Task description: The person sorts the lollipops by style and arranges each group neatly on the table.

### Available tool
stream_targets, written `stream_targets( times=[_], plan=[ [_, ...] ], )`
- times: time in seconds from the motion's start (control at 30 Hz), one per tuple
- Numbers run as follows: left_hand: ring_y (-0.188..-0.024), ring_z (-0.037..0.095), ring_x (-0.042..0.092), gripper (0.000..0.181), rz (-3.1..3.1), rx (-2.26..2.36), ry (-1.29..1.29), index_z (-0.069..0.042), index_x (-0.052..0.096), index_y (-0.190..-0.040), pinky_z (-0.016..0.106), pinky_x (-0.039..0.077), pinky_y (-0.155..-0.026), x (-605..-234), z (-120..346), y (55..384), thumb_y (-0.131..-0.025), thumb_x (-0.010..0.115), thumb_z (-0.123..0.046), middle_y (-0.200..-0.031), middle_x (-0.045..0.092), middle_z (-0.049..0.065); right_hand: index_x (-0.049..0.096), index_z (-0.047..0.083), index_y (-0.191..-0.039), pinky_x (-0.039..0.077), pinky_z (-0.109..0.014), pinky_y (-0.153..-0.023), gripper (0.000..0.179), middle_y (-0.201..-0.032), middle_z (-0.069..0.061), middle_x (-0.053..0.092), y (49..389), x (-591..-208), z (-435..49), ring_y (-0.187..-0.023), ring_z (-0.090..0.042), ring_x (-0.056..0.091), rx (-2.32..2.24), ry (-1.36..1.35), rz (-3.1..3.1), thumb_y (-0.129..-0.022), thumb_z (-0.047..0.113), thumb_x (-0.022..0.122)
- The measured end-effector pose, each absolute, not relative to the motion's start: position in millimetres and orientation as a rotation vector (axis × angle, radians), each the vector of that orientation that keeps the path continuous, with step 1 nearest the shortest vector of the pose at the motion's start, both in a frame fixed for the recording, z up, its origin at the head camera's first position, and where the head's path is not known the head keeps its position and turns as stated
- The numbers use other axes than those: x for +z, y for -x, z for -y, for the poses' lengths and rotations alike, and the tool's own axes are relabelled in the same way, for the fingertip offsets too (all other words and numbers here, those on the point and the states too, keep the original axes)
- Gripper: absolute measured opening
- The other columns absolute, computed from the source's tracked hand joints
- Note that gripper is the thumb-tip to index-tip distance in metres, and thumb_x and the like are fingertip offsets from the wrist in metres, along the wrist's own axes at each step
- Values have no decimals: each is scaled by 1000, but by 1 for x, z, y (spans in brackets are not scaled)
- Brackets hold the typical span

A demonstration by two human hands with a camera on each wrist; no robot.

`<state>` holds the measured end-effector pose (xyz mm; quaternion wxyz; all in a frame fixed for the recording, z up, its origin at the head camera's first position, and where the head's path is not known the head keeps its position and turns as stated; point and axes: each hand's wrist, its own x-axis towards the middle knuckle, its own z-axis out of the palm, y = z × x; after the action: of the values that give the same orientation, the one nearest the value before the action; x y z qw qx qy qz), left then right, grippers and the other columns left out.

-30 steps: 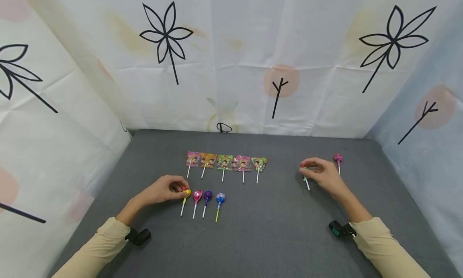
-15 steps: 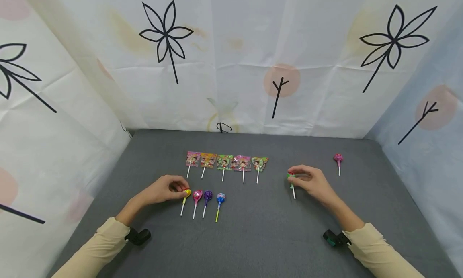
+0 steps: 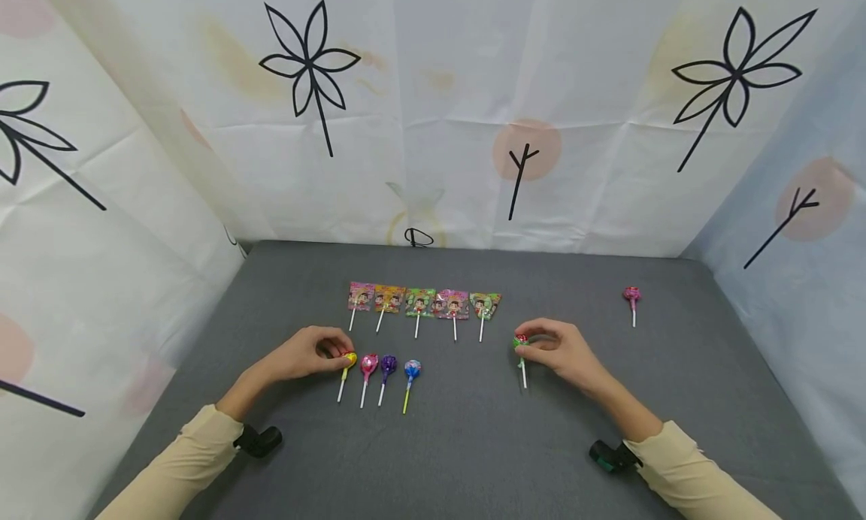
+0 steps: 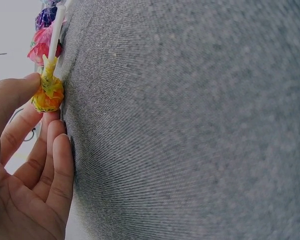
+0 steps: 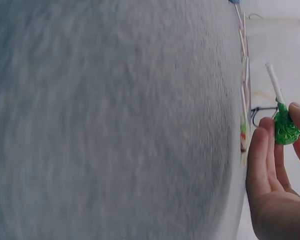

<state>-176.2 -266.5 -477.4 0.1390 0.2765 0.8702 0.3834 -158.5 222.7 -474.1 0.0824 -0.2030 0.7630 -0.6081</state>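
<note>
My left hand (image 3: 314, 352) pinches the wrapped head of a yellow lollipop (image 4: 48, 97) at the left end of the front row. Beside it on the table lie a pink lollipop (image 3: 368, 364), a purple lollipop (image 3: 389, 365) and a blue lollipop (image 3: 413, 369), their sticks toward me. Between thumb and fingers, my right hand (image 3: 561, 352) grips a green lollipop (image 5: 286, 127) with some red on top. In the right wrist view this lollipop is held off the grey surface, its white stick free. It is to the right of the blue one, with a gap between.
Behind the front row lies a line of flat-bagged lollipops (image 3: 420, 302) in pink, orange and green wrappers. A single pink-red lollipop (image 3: 632, 294) lies at the far right of the grey table (image 3: 473, 460). Patterned white cloth (image 3: 446, 92) walls the back and sides.
My right hand has carried the green lollipop left and nearer to me, away from the lone pink-red lollipop. The left hand has stayed on the yellow lollipop.
</note>
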Motion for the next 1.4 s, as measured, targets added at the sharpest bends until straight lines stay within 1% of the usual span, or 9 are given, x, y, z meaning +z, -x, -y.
stream_targets(
  times=[0.13,0.3,0.43,0.53,0.63,0.73,0.93,1.13,1.4],
  plan=[
    [-84,15,63,13,-2512,1110,-798,-17,73,-103,29,53,-74,-479,267,177,-94,77,-26,-93,67,-5,64,-12,-118,55,-32,-76,32,-114,-22,66,157,-474,-212,-90,-31,71,-1788,615,-2269,-92,1,76],
    [-85,15,63,12,-2512,1112,-810,-18,73,-103,30,53,-74,-479,267,177,-95,77,-26,-93,67,-5,66,-9,-118,54,-31,-73,32,-114,-22,66,156,-474,-198,-86,-30,70,-1751,618,-2243,-90,3,77],
    [-84,15,63,13,-2514,1109,-811,-18,72,-103,30,53,-74,-478,267,177,-95,77,-26,-93,67,-6,66,-9,-119,54,-32,-74,32,-115,-24,65,155,-476,-187,-90,-33,70,-1748,643,-2202,-91,2,76],
    [-84,15,63,13,-2516,1106,-810,-18,72,-103,30,52,-74,-479,267,177,-95,76,-26,-93,67,-6,67,-9,-118,54,-33,-76,31,-114,-21,66,155,-476,-178,-92,-37,69,-1739,670,-2186,-91,3,76],
    [-84,15,62,12,-2518,1107,-810,-18,73,-103,30,52,-73,-479,268,177,-95,76,-25,-92,66,-5,68,-8,-117,54,-33,-77,30,-111,-17,68,154,-476,-168,-94,-37,68,-1726,691,-2188,-91,4,78],
    [-84,14,63,11,-2519,1115,-818,-17,73,-103,29,53,-73,-479,267,177,-95,77,-23,-92,67,-6,68,-9,-115,54,-32,-76,30,-108,-16,69,155,-478,-159,-94,-37,68,-1736,715,-2164,-89,2,78],
    [-83,14,62,11,-2514,1139,-859,-14,73,-103,29,52,-72,-477,267,175,-95,76,-21,-93,66,-5,68,-11,-111,54,-30,-74,26,-104,-19,69,156,-480,-141,-92,-36,69,-1752,748,-2108,-88,-2,78],
    [-83,15,62,10,-2504,1155,-867,-13,73,-103,29,53,-72,-474,265,173,-95,76,-19,-93,67,-3,69,-10,-104,54,-28,-75,21,-99,-20,70,158,-481,-122,-90,-33,70,-1749,765,-2062,-86,-7,78],
    [-85,17,63,13,-2493,1141,-808,-12,73,-104,30,53,-75,-475,265,174,-96,76,-22,-94,67,-3,72,-5,-98,53,-27,-71,16,-90,-9,72,160,-483,-105,-81,-25,69,-1650,824,-2161,-86,0,81]
  ],
)
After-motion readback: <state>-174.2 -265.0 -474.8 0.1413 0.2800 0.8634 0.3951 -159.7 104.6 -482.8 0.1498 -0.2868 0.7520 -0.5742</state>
